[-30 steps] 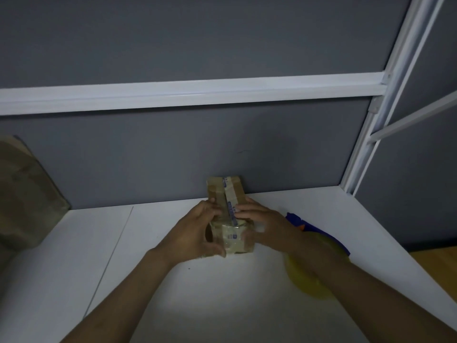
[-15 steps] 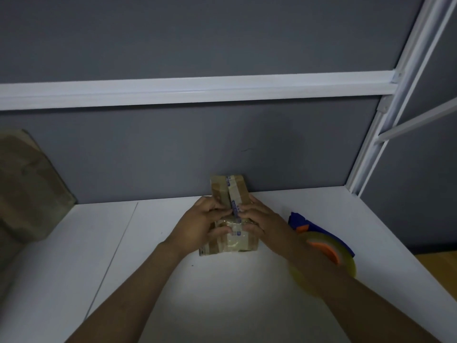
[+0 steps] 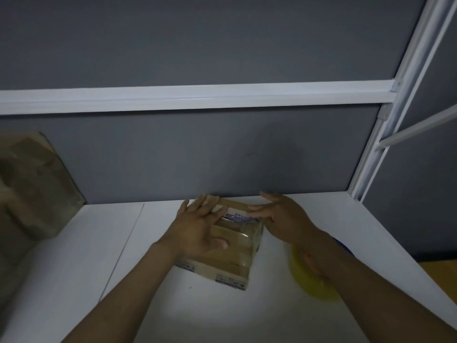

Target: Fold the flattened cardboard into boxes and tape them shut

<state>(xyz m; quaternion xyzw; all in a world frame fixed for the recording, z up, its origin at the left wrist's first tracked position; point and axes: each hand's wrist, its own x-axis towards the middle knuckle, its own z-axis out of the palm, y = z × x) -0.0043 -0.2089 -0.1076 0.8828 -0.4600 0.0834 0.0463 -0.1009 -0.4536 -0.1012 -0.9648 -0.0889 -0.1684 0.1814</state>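
While the box (image 3: pixel 233 256) sits on the white desk (image 3: pixel 74 268), close to the grey partition (image 3: pixel 197 154), the left hand (image 3: pixel 197 229) lies on its top. Palm down, fingers straight and spread, gripping nothing. The right hand (image 3: pixel 284 216) is at 2 o'clock of the box, fingers straight, tips touching the far right edge, grasping nothing. Clear tape strips (image 3: pixel 237 237) cross the box top. A yellow tape roll (image 3: pixel 306 280) is at 4 o'clock of the box, partly under the right forearm (image 3: pixel 351 273). A brown cardboard pile (image 3: pixel 37 184) is at 9 o'clock, against the partition.
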